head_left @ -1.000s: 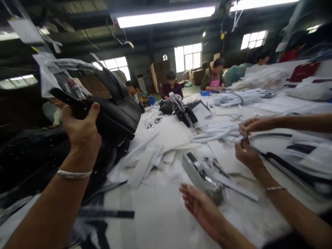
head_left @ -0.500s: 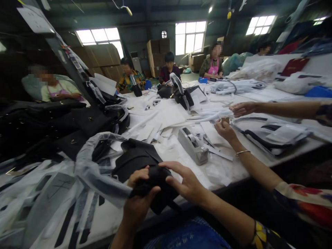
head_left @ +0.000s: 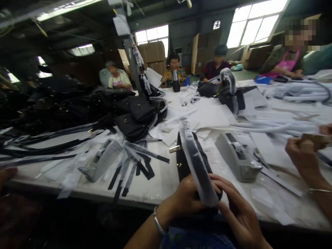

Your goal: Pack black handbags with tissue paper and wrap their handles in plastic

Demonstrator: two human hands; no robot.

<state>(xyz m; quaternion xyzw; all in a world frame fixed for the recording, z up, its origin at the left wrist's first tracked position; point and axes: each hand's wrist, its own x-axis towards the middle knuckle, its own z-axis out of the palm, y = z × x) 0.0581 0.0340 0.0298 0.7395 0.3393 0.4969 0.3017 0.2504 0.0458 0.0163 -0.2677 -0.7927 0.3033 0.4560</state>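
Note:
A black handbag (head_left: 182, 165) stands upright at the table's front edge, its arched handle (head_left: 195, 160) wrapped in clear plastic film. A gold-coloured metal piece (head_left: 174, 149) sticks out from its left side. Round the bag's near end, on the left, my left hand (head_left: 187, 196) is closed, a bangle at its wrist; the handle covers part of the fingers. My right hand (head_left: 237, 209) curls against the right side of that same end, fingers bent over the black material. Just beyond it on the right stands a grey tape dispenser (head_left: 242, 164).
Plastic-wrapped black straps (head_left: 141, 162) and a second tape dispenser (head_left: 101, 160) lie to the left. Black bags (head_left: 137, 114) are piled behind them. At right, a co-worker's hands (head_left: 304, 157) hold a brown piece. White sheets (head_left: 210, 116) cover the middle; several people sit across the table.
My view has swung left. The handbag has been turned from lying tilted to upright, its handle now pointing up and away. Both my hands have shifted to its near end.

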